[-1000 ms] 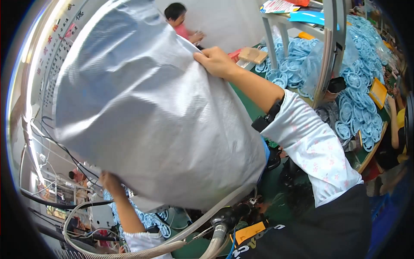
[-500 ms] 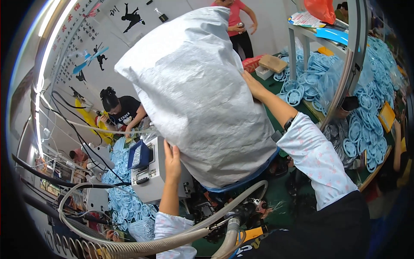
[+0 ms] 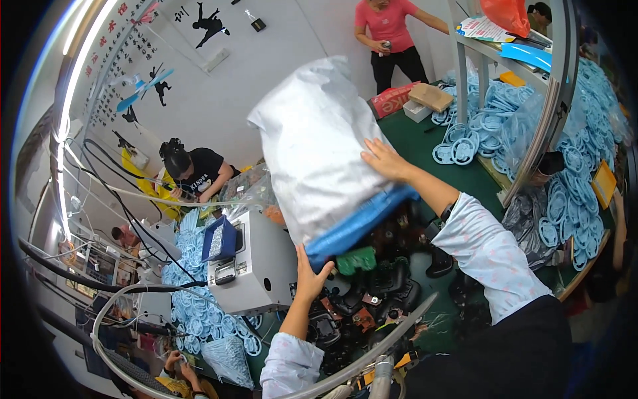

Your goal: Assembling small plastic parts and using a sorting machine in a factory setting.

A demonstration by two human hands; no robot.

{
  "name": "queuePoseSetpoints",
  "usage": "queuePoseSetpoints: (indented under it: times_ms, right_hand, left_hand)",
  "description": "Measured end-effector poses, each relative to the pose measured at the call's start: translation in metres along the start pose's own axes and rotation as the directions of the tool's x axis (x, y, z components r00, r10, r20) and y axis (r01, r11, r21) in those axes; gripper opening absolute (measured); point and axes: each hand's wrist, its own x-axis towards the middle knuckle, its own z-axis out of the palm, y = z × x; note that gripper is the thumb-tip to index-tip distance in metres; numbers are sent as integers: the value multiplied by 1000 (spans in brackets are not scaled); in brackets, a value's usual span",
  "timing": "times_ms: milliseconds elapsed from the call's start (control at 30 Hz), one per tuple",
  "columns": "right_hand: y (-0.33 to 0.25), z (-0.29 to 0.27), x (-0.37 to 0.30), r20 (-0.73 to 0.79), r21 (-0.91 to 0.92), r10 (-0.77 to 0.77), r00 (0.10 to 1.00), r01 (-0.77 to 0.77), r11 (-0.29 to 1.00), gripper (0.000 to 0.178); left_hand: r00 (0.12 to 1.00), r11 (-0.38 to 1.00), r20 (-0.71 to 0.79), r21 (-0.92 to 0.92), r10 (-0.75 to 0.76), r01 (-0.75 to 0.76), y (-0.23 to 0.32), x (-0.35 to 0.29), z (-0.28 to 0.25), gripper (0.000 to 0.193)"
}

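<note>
A big white woven sack with a blue lower edge leans between my two hands. My left hand grips the blue edge at its lower left corner, thumb apart from the fingers. On the sack's right side, my right hand holds it with fingers spread over the fabric, clasping the sack between both hands. Just below the blue edge is a green plastic piece. Black game-controller-like parts lie in a heap under and in front of the sack, among small reddish-brown pieces.
A grey machine box with a blue tray stands left. Light-blue ring-shaped parts are piled beside it and at right. A hose crosses in front. One co-worker sits beyond; another person stands at the wall.
The sack has come down and tilted, with its blue edge swung up on the right. My left hand has moved down to that edge. More dark parts and the green piece now show beneath.
</note>
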Motion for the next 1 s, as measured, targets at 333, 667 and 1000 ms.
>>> queuePoseSetpoints:
  times_ms: [333,667,1000]
  right_hand:
    - [40,42,-21,50,-472,-266,963,257,843,80]
    - [-35,9,-4,-309,-284,-463,831,384,879,12]
    - [-15,27,-50,-401,-168,-259,879,207,964,19]
  left_hand:
    - [984,983,-114,110,-137,149,-34,59,-3,57]
    - [858,986,-513,143,-1,87,46,74,-90,20]
    - [871,981,-489,189,53,46,51,34,-47,16]
